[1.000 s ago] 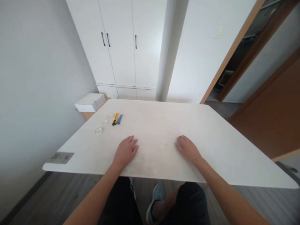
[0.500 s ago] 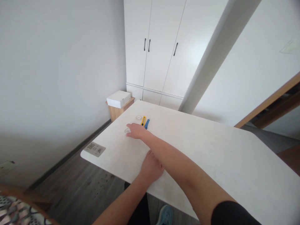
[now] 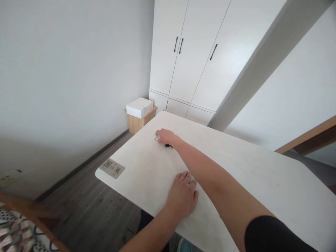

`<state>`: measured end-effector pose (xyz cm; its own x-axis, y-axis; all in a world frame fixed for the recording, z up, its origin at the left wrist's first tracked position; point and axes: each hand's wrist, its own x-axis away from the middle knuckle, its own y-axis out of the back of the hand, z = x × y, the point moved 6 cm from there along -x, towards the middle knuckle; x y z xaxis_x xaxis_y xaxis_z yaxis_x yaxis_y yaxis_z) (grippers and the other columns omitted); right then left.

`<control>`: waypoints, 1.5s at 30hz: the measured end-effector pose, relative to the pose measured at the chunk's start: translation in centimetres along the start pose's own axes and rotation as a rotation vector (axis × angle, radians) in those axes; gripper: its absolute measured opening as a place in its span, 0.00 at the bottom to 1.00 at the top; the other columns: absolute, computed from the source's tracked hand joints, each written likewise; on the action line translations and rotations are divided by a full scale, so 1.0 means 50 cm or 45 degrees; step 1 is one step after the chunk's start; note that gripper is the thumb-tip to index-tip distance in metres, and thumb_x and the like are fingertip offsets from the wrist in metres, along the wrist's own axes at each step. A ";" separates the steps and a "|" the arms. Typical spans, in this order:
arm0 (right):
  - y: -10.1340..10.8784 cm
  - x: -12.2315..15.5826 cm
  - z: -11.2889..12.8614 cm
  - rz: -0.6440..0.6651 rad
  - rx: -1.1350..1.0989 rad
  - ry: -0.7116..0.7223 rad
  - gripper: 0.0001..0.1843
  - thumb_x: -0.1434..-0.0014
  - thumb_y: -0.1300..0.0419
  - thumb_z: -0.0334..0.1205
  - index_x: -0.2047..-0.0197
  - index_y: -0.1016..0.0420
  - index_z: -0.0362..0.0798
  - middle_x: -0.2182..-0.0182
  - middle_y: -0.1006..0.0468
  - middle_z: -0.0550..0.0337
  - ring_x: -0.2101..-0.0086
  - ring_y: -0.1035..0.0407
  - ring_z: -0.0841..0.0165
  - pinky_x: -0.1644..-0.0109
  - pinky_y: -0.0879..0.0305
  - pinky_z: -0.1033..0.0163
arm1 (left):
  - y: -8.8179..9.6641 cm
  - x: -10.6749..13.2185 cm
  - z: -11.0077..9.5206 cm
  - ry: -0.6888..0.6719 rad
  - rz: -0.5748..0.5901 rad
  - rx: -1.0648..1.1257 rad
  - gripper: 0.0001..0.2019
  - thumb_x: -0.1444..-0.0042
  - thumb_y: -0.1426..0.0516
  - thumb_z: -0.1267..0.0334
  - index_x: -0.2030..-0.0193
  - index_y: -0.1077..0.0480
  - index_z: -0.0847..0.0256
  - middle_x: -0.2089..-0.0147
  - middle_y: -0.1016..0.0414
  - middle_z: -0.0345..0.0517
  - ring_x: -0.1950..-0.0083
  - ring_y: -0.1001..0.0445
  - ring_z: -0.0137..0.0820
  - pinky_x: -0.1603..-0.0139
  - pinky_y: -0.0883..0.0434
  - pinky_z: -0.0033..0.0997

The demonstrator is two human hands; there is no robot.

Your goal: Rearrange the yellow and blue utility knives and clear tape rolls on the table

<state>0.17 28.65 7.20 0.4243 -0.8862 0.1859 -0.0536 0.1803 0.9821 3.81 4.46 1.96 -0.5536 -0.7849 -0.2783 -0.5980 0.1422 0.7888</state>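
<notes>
My right hand reaches across to the far left part of the white table, its fingers and thumb closed around a small roll of tape. Just beneath that hand a dark end of a utility knife peeks out; the rest of it is covered. A sliver of a pale round edge shows beyond the wrist, too little to make out. My left hand lies palm down near the table's front edge, fingers stretched out, holding nothing, below my right forearm.
A printed label with a QR code is stuck at the table's left corner. Behind the table, a white box rests on a wooden stand, beside a tall white cabinet. Patterned fabric shows at lower left.
The view has shifted, and my right hand now covers most of the yellow and blue utility knives and the tape rolls seen before. My left hand shows more fully, fingers flat.
</notes>
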 end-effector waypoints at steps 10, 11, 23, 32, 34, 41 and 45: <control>-0.022 -0.023 0.009 0.090 0.060 0.065 0.29 0.40 0.37 0.43 0.36 0.31 0.55 0.41 0.25 0.49 0.47 0.27 0.53 0.55 0.29 0.57 | -0.003 -0.001 0.003 0.023 0.025 -0.001 0.14 0.36 0.44 0.58 0.49 0.23 0.60 0.39 0.26 0.53 0.33 0.35 0.43 0.27 0.42 0.49; -0.022 -0.024 0.009 0.094 0.069 0.070 0.29 0.41 0.37 0.42 0.36 0.32 0.56 0.41 0.25 0.49 0.47 0.27 0.54 0.55 0.29 0.57 | -0.003 -0.001 0.003 0.023 0.026 -0.001 0.14 0.35 0.44 0.58 0.49 0.23 0.60 0.39 0.25 0.53 0.33 0.35 0.43 0.27 0.42 0.49; -0.039 -0.037 0.037 0.140 0.208 0.202 0.26 0.42 0.37 0.35 0.40 0.28 0.54 0.45 0.22 0.51 0.47 0.27 0.56 0.50 0.32 0.58 | -0.001 -0.003 0.002 0.028 0.019 0.010 0.13 0.35 0.45 0.59 0.50 0.22 0.59 0.39 0.25 0.52 0.33 0.34 0.43 0.27 0.42 0.50; 0.043 -0.055 -0.080 -0.060 0.105 -0.081 0.25 0.39 0.39 0.42 0.39 0.29 0.53 0.43 0.23 0.52 0.45 0.29 0.55 0.50 0.33 0.58 | -0.005 0.000 0.004 0.042 0.079 -0.014 0.19 0.33 0.48 0.55 0.41 0.26 0.60 0.30 0.34 0.55 0.29 0.38 0.43 0.26 0.43 0.50; 0.054 -0.065 -0.110 -0.061 0.111 -0.090 0.25 0.39 0.39 0.41 0.39 0.29 0.53 0.43 0.23 0.52 0.45 0.29 0.56 0.49 0.34 0.58 | -0.006 0.000 0.004 0.050 0.095 -0.011 0.19 0.33 0.49 0.55 0.41 0.26 0.60 0.29 0.35 0.55 0.28 0.39 0.44 0.26 0.43 0.51; 0.016 -0.095 -0.110 0.058 0.141 -0.033 0.27 0.41 0.38 0.36 0.38 0.30 0.54 0.43 0.23 0.51 0.46 0.28 0.57 0.49 0.33 0.58 | -0.008 -0.001 0.007 0.069 0.114 0.024 0.19 0.33 0.48 0.54 0.42 0.26 0.60 0.29 0.35 0.56 0.28 0.39 0.44 0.25 0.44 0.51; 0.003 -0.100 -0.100 0.108 0.145 -0.024 0.29 0.41 0.37 0.36 0.36 0.30 0.53 0.41 0.24 0.50 0.45 0.29 0.56 0.49 0.32 0.57 | -0.010 -0.002 0.009 0.063 0.099 0.027 0.19 0.33 0.48 0.55 0.42 0.26 0.60 0.29 0.34 0.56 0.28 0.38 0.45 0.25 0.43 0.52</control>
<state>2.57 35.24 6.27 0.3968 -0.8780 0.2679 -0.1916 0.2062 0.9596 3.91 4.74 1.36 -0.5698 -0.7999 -0.1884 -0.5668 0.2165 0.7949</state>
